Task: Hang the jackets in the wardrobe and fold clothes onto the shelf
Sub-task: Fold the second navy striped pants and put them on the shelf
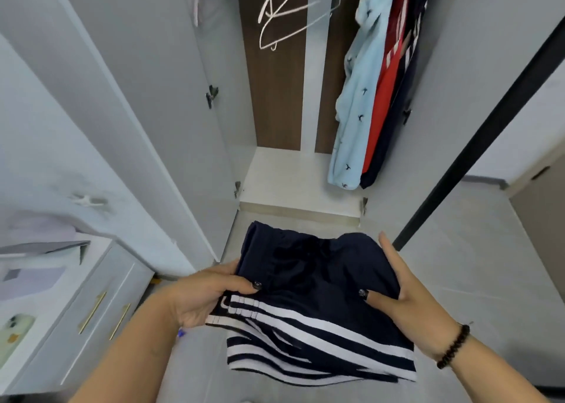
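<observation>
Folded navy garment (pixel 318 298) with white stripes, held in the air between both hands, near the viewer and just in front of the open wardrobe. Left hand (pixel 203 295) grips the left edge, thumb on top, fingers curled under. Right hand (pixel 406 298) grips the right edge, thumb pressed on the cloth; its fingers run mostly straight along the side. White shelf (pixel 293 179), the wardrobe floor, lies farther off and lower, apparently bare on the left; a pale blue jacket (pixel 354 97), a red one (pixel 388 81) and a dark one hang at far right, hems just above it. Empty white hangers (pixel 293 14) hang far left of those. Risks, as judged: the striped lower layer sags loose at the near edge, so the fold may slip open when carried forward or set down. Grip is only at the sides; the middle could droop and spill. Placing too far right would catch the hanging hems and rumple the fold. Left door edge (pixel 226 146) is close to the reaching path.
</observation>
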Available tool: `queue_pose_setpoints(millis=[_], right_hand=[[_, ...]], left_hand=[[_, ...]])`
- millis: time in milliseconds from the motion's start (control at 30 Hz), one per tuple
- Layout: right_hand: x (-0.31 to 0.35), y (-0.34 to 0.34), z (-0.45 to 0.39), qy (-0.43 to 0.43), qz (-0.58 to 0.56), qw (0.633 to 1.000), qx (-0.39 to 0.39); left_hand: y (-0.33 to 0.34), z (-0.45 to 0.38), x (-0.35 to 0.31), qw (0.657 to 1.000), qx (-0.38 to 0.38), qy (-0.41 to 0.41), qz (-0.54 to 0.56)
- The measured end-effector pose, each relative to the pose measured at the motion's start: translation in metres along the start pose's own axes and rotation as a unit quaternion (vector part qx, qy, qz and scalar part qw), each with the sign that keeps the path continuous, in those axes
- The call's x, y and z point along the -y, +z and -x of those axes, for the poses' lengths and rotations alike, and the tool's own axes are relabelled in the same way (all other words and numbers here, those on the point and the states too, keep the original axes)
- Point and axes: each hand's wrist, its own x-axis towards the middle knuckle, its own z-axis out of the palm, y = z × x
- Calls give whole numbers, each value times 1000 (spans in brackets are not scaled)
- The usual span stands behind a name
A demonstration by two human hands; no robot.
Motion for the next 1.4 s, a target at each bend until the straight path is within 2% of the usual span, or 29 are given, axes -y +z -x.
queue_pose_setpoints(millis=[267,500,700,933,1067,1233,1400], right_hand=[[109,-79,16,-104,65,991,-48],[179,-109,0,-157,95,981,-68],[241,-103,-55,-202,87,971,-90],[326,-91,-152,-261,46,956,-125],[375,-95,-206,-280,54,949,-136],[421,-107,-261,-318,70,926,-191],[468,-134,-314,-316,43,919,-232]], left_hand=[[90,25,-87,991,-24,124,-54],[120,35,-156,967,-58,232,-93],[108,38,-237,945,-75,298,-108],[67,22,-365,908,-128,385,-106],[46,9,-434,893,-120,418,-118],[42,-9,-515,874,-107,453,-138],[46,-31,-587,861,-92,482,-136]])
